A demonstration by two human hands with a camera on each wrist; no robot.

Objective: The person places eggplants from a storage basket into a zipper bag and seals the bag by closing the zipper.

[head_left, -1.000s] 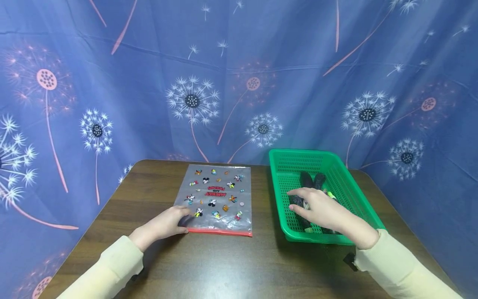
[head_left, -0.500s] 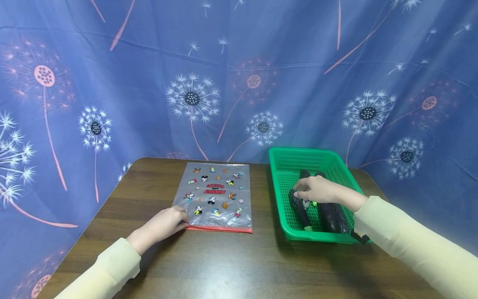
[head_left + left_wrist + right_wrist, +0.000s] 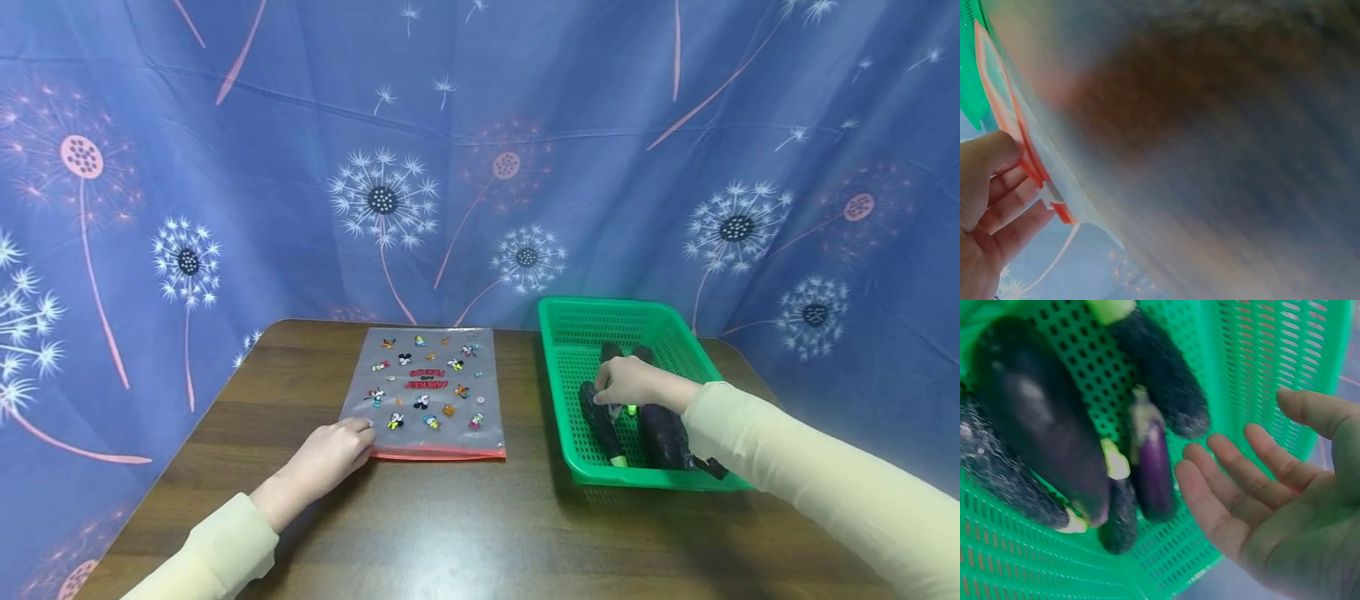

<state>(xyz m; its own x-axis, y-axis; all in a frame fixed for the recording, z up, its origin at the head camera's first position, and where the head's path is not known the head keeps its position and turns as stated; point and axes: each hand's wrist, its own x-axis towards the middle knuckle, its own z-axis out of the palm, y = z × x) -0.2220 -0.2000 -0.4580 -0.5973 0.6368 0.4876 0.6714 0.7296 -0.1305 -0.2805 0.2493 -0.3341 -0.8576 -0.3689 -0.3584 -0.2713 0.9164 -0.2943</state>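
The left hand (image 3: 333, 454) pinches the red near edge of a plastic bag (image 3: 431, 393), whose far edge nearly meets the back of the wooden table (image 3: 420, 533). A strip of wood parts bag from green basket (image 3: 557, 392). Inside its rim, the right hand (image 3: 633, 383) is released, fingers spread. Behind hangs a flowered blue curtain (image 3: 450, 92). One bag, one basket, five dark vegetables (image 3: 1041, 419) in it.
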